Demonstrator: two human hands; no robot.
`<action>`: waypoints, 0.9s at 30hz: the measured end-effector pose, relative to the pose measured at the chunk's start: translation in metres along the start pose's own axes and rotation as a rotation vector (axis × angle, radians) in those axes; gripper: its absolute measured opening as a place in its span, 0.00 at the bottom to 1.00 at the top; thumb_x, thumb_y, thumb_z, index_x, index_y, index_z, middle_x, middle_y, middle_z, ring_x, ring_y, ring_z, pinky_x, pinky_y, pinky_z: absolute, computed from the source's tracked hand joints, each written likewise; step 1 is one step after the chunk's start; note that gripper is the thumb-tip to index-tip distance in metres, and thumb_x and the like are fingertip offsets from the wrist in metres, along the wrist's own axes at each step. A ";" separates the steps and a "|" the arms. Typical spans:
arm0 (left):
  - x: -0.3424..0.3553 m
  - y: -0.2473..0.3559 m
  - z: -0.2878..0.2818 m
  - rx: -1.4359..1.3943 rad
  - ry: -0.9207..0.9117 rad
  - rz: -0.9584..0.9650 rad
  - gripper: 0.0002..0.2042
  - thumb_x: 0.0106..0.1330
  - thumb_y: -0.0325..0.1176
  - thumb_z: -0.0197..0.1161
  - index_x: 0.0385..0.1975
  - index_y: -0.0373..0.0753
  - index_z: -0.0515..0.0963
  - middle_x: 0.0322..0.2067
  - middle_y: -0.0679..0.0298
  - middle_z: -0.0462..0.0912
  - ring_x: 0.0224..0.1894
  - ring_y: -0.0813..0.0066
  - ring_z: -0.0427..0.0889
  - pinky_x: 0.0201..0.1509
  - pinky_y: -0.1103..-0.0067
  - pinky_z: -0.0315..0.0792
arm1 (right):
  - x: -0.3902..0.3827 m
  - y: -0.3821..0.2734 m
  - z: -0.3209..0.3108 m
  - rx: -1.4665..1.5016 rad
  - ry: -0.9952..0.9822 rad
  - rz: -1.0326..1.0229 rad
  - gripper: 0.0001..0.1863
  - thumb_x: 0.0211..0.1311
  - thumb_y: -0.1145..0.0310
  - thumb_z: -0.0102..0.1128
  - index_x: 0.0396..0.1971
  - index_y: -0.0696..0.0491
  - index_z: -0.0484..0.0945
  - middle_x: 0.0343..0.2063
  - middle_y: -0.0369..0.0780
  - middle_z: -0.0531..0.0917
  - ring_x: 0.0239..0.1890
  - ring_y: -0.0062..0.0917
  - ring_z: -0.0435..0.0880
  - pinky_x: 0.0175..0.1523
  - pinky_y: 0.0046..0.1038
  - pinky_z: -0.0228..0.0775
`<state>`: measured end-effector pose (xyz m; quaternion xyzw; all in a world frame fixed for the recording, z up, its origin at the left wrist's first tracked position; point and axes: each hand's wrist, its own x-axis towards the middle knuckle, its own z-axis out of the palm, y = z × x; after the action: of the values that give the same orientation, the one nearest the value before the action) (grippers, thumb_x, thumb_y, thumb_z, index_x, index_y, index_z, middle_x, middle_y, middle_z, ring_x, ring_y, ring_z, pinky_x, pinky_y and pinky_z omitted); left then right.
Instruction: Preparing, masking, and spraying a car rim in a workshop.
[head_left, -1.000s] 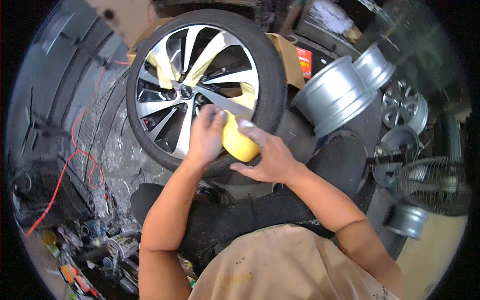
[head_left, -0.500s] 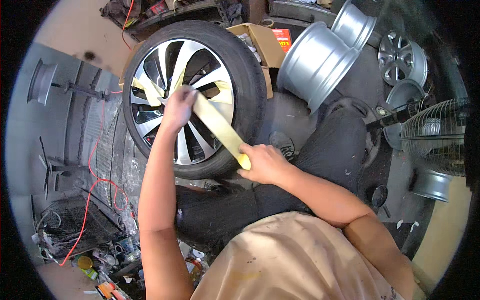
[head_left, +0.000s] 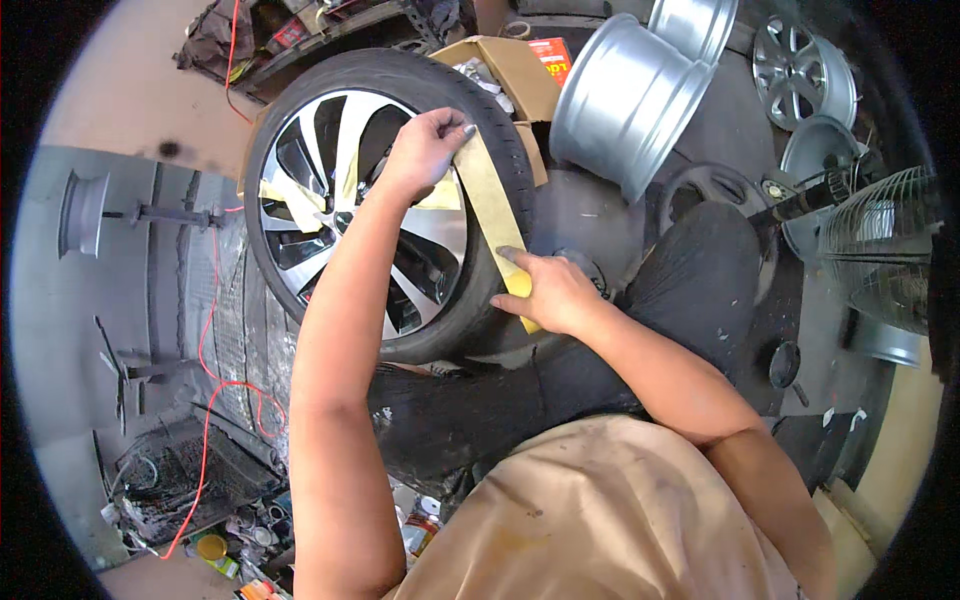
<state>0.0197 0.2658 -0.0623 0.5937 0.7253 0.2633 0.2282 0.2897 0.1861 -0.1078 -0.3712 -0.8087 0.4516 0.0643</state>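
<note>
Head view: a strip of yellow tape [head_left: 490,190] pulled out between two hands over a tyred wheel [head_left: 336,216].
The left hand [head_left: 430,150] pinches the strip's upper end between thumb and fingers; the right hand [head_left: 548,290] is clamped on the yellow tape roll [head_left: 519,282], lower and nearer the body. Gripping both ends apparently keeps the strip straight and taut. It crosses above the tyre's right side; whether it touches, I cannot tell. Yellow pieces [head_left: 298,207] lie across the spokes, apparently as cover. The wheel sits before the person's knees, seemingly for easy reach.
</note>
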 end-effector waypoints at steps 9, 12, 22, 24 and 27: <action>0.014 -0.017 -0.019 -0.744 -0.178 -0.470 0.12 0.80 0.38 0.60 0.49 0.35 0.82 0.32 0.68 0.83 0.32 0.79 0.84 0.37 0.83 0.77 | 0.016 -0.006 -0.003 -0.058 -0.032 0.041 0.39 0.58 0.46 0.74 0.69 0.45 0.76 0.46 0.54 0.88 0.50 0.52 0.86 0.59 0.46 0.77; 0.016 -0.024 -0.021 -0.886 -0.149 -0.527 0.13 0.80 0.38 0.60 0.50 0.34 0.81 0.39 0.66 0.86 0.37 0.77 0.86 0.41 0.81 0.80 | 0.021 -0.009 -0.005 -0.085 0.011 0.025 0.39 0.59 0.46 0.73 0.70 0.43 0.75 0.45 0.53 0.88 0.50 0.50 0.86 0.58 0.45 0.78; 0.006 -0.028 0.002 -0.158 -0.072 0.001 0.21 0.61 0.16 0.71 0.55 0.34 0.83 0.39 0.68 0.87 0.39 0.82 0.83 0.47 0.82 0.79 | 0.026 -0.011 -0.008 -0.085 -0.028 0.033 0.39 0.60 0.45 0.72 0.71 0.42 0.74 0.44 0.53 0.87 0.50 0.49 0.86 0.58 0.45 0.77; 0.004 -0.027 0.006 -0.233 -0.075 0.017 0.22 0.61 0.16 0.71 0.56 0.34 0.82 0.39 0.66 0.86 0.40 0.82 0.83 0.48 0.81 0.80 | 0.026 -0.009 -0.006 -0.076 -0.060 0.038 0.40 0.60 0.45 0.72 0.71 0.43 0.74 0.45 0.53 0.87 0.51 0.50 0.86 0.59 0.44 0.77; 0.002 -0.029 0.008 -0.252 -0.018 0.012 0.22 0.60 0.16 0.72 0.56 0.35 0.83 0.44 0.63 0.87 0.42 0.79 0.85 0.51 0.79 0.81 | 0.027 -0.002 0.005 -0.012 -0.089 0.008 0.41 0.60 0.45 0.72 0.71 0.46 0.73 0.49 0.56 0.86 0.53 0.51 0.85 0.61 0.44 0.76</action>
<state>0.0033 0.2639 -0.0874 0.5670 0.6807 0.3486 0.3060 0.2672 0.2005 -0.1155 -0.3544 -0.8119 0.4633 0.0240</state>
